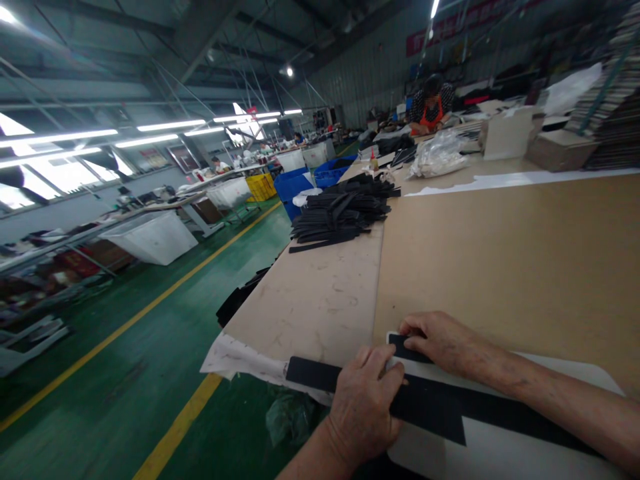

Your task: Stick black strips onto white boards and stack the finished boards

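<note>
Near the table's front edge lies a white board (565, 368) with rounded corners. A long black strip (505, 408) runs across it, and its narrower end sticks out to the left past my left hand (364, 400). The fingers of my left hand are bent and pressed together on the strip; what is between them is hidden. Just beyond, my right hand (435, 343) has its thumb and fingers closed on a small black piece (399, 345) at the board's upper left corner. My right forearm crosses over the board.
A pile of black strips (340, 212) lies on the table (320, 293) ahead. Behind it are blue bins (291, 189) and a plastic bag (440, 155). A person (431, 110) bends over the far end. Stacked boards (613, 100) stand at the right; a green floor aisle runs left.
</note>
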Demonstrator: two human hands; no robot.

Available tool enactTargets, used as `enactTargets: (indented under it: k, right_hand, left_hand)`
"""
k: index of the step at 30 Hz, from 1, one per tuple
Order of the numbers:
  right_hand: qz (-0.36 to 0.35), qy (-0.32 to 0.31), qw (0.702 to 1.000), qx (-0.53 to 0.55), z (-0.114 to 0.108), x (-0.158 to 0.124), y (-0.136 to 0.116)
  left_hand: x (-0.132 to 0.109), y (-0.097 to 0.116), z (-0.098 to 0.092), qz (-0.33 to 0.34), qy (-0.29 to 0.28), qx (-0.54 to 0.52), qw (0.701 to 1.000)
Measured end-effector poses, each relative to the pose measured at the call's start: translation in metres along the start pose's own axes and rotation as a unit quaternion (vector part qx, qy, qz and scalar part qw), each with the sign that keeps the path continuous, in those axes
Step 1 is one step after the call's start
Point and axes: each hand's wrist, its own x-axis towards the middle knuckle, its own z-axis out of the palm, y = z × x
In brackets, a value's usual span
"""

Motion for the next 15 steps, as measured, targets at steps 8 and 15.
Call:
enactTargets:
  k: [8,15]
  right_hand:
    - [-0.004,0.007,0.999,-0.049,-0.015,-0.006,-0.001]
    - [0.085,0.011,0.994,0.063,-0.064,-0.104,0.081]
  left_hand:
    - [0.004,-0.005,-0.006,-0.015,-0.084,0.014,0.996]
    - [0.004,-0.007,-0.004,-0.014,-0.07,0.027,0.997]
